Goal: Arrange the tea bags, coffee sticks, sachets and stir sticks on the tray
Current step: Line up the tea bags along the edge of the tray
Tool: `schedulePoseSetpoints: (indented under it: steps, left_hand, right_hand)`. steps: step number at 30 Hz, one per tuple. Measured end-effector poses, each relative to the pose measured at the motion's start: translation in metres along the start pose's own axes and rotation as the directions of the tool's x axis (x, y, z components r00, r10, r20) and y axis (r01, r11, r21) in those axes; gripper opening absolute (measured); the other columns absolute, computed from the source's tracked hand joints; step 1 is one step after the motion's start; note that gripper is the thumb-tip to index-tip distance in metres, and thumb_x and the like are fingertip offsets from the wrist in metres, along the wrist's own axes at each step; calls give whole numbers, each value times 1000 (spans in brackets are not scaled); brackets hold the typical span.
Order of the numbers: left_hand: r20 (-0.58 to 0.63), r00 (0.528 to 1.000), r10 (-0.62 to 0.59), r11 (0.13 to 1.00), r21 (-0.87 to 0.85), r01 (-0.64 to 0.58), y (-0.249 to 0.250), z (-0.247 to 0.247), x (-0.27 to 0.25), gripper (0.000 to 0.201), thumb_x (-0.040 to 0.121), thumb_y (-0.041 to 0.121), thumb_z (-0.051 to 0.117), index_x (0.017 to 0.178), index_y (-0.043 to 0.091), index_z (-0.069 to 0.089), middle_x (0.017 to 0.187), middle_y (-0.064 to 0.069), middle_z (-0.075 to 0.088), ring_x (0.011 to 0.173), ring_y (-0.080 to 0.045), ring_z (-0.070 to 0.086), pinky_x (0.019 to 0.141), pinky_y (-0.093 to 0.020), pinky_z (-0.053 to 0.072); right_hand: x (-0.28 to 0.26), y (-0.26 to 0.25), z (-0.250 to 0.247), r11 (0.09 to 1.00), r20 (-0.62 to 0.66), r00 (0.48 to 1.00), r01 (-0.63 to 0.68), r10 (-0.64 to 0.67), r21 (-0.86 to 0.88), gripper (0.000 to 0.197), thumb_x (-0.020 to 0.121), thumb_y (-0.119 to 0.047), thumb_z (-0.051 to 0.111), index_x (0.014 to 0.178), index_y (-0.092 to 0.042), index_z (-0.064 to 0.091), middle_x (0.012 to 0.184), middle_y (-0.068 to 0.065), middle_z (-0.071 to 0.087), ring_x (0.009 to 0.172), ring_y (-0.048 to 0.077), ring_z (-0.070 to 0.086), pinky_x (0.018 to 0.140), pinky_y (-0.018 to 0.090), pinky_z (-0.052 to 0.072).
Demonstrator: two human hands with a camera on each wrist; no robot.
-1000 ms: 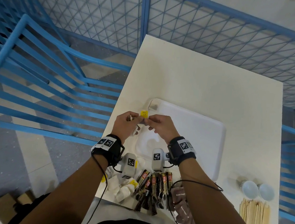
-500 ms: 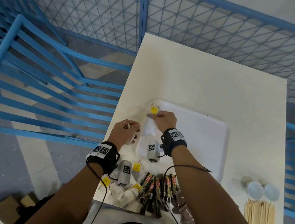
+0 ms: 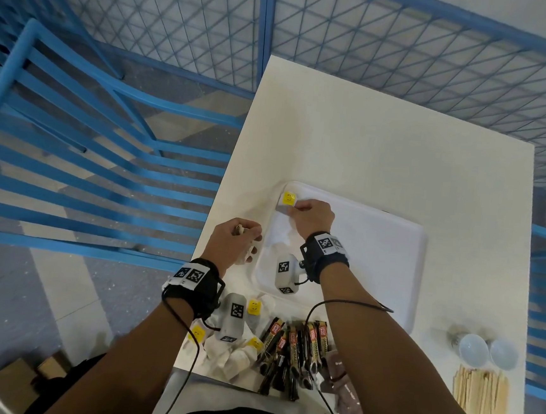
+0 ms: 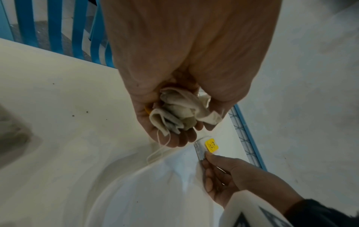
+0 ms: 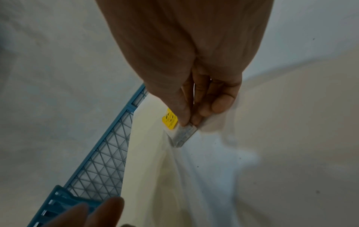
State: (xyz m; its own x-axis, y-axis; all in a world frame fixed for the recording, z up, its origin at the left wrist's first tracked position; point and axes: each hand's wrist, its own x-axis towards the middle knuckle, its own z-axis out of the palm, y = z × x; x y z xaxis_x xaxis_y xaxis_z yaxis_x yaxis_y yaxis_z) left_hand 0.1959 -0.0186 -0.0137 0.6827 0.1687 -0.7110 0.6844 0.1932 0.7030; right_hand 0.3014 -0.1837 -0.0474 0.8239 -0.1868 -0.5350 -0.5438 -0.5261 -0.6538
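My right hand (image 3: 301, 209) (image 5: 191, 121) pinches a tea bag with a yellow tag (image 3: 288, 199) (image 5: 170, 120) (image 4: 211, 145) at the far left corner of the white tray (image 3: 386, 249). The bag touches the tray's corner. Beside the tray's left rim, my left hand (image 3: 246, 237) (image 4: 180, 122) grips a crumpled bunch of several tea bags (image 4: 178, 113), with a string hanging down. More tea bags (image 3: 239, 352), dark coffee sticks (image 3: 295, 350) and brown sachets (image 3: 339, 377) lie at the table's near edge. Wooden stir sticks (image 3: 479, 400) lie at the near right.
Two small white creamer cups (image 3: 487, 351) stand right of the tray, above the stir sticks. The cream table (image 3: 385, 150) is ringed by blue mesh fencing (image 3: 411, 47), and a blue slatted chair (image 3: 89, 144) stands to its left.
My right hand has carried one tea bag away from my left hand to the tray's far left corner. My left hand has stayed beside the tray with its bunch.
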Motion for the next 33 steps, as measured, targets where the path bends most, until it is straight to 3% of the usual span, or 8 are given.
schedulePoseSetpoints:
  steps: [5, 8, 11, 15, 20, 25, 29, 33]
  left_hand:
    - [9, 1000, -16, 1000, -9, 16, 1, 2, -3, 16, 95, 5, 68, 111, 4, 68, 90, -12, 71, 64, -23, 62, 55, -31, 54]
    - [25, 999, -21, 999, -40, 22, 2, 2, -4, 22, 95, 0, 63, 117, 4, 63, 97, -14, 67, 66, -24, 63, 56, -34, 56]
    - [22, 999, -40, 996, -83, 41, 3, 4, -5, 27, 96, -4, 55, 121, 5, 55, 104, -17, 66, 66, -25, 63, 56, -36, 54]
    - [52, 998, -35, 992, -122, 41, 5, 6, -7, 38, 94, -12, 48, 128, 5, 44, 100, -17, 73, 71, -29, 65, 60, -37, 53]
    - [150, 989, 12, 990, -143, 9, 10, 8, -13, 43, 96, -15, 46, 133, 6, 40, 110, -23, 74, 83, -31, 72, 62, -37, 56]
    - [193, 981, 19, 989, -148, 10, 12, 7, -21, 47, 98, -13, 51, 140, 4, 41, 105, -28, 67, 68, -26, 70, 57, -28, 57]
    - [214, 977, -1, 983, -181, 41, 9, 6, -26, 48, 96, -13, 53, 139, 4, 44, 99, -25, 70, 73, -30, 72, 59, -33, 58]
    - [217, 976, 1, 969, -241, 53, 6, 9, -31, 27, 94, -4, 60, 120, 1, 56, 103, -23, 74, 91, -38, 73, 65, -39, 53]
  right_hand:
    - [-3, -1, -2, 1000, -34, 999, 8, -7, 26, 31, 71, -31, 90, 94, -13, 77, 86, -4, 72, 85, 14, 68, 55, 1, 37]
    - [-9, 0, -6, 998, -41, 999, 21, -19, 54, 37, 70, -33, 91, 97, -15, 73, 90, -5, 70, 82, 10, 63, 70, 12, 46]
    - [-15, 4, -9, 998, -90, 995, 52, -50, 23, 20, 82, -24, 79, 100, -15, 75, 95, -5, 72, 91, 14, 66, 87, 24, 51]
    - [-30, 7, -11, 987, -13, 987, 160, -160, 9, 13, 89, -15, 67, 97, -20, 76, 97, -9, 73, 87, 7, 64, 76, 12, 44]
    - [-50, 8, -10, 965, 214, 941, 247, -261, 90, 15, 89, -14, 69, 101, -19, 78, 93, -10, 73, 80, 5, 65, 90, 33, 55]
    - [-64, 3, -19, 930, 393, 853, 368, -345, 18, 20, 91, -35, 73, 106, -24, 78, 97, -10, 68, 88, 2, 63, 79, 15, 45]
    - [-66, 5, -24, 913, 406, 838, 408, -366, -19, 15, 85, -38, 78, 95, -26, 79, 95, -11, 67, 81, -3, 62, 67, 5, 41]
    - [-66, 7, -27, 932, 320, 880, 360, -351, 31, 7, 86, -26, 77, 91, -21, 78, 88, -14, 71, 79, -7, 61, 74, 15, 44]
